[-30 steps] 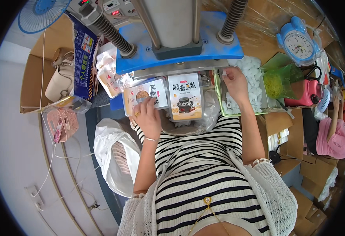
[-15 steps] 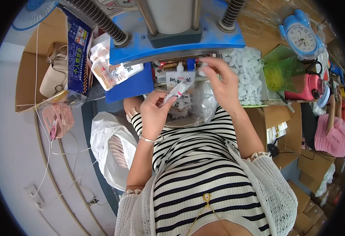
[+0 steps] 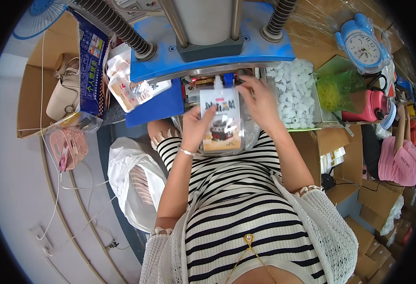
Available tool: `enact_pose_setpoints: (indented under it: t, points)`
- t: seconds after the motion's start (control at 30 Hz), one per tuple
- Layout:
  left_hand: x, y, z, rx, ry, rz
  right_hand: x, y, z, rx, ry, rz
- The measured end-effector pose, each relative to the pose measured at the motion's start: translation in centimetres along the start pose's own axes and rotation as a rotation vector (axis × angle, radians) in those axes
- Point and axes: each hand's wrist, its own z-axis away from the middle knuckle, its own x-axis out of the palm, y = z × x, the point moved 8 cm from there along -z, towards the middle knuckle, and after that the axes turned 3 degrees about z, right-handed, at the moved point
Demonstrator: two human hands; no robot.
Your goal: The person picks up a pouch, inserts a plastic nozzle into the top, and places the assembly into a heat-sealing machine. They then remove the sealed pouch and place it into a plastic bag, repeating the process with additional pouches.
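My left hand [image 3: 196, 128] grips a flat, white printed pouch [image 3: 223, 128] by its left edge, thumb across the front. The pouch faces up, with a picture and an orange-tan lower end. A white spout [image 3: 218, 83] shows above its top edge; I cannot tell whether it belongs to this pouch or to something behind. My right hand [image 3: 261, 106] hovers beside the pouch's upper right corner, thumb and bent forefinger apart with nothing visible between them. Under the pouch, clear plastic [image 3: 251, 130] lies over my lap. Ahead stands a press with a blue plate [image 3: 260, 47].
White plastic spouts [image 3: 293, 94] fill a bin at the right. Beside it are a blue alarm clock [image 3: 363, 47] and a pink jug [image 3: 366, 106]. More printed pouches [image 3: 132, 92] lie at left by a blue sheet [image 3: 156, 106]. A white bag [image 3: 137, 184] sits lower left. Another person in pink [image 3: 399, 158] is far right.
The pouch in my left hand was tilted and seen narrow; now it is turned flat, face up. My right hand has come lower and slightly left, nearer the pouch's top.
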Motion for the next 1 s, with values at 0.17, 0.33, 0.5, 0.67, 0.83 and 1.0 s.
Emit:
enact_pose_setpoints:
  t: [0.17,0.33,0.5,0.67,0.83,1.0]
  points:
    - [-0.5,-1.1,-3.2,-0.06,-0.021,0.056,-2.8,0.9,0.3,-0.133,0.205,0.329]
    - [-5.8,4.8,-1.7,0.23,0.037,-0.668,-3.8,0.0,-0.7,-0.088,0.186,0.794]
    - [-16.9,17.4,-0.8,0.825,0.707,-1.521,-1.3,-3.9,2.1,-0.08,0.163,0.774]
    - [-21.1,15.8,-1.7,0.784,0.594,-1.501,-0.6,-5.7,2.3,-0.088,0.189,0.637]
    - [-21.6,14.6,-0.9,0.758,0.528,-1.535,-0.3,-5.4,2.7,-0.098,0.256,0.574]
    - [-17.4,14.9,2.6,0.849,0.539,-1.504,-1.8,-1.7,2.6,0.176,0.218,0.267]
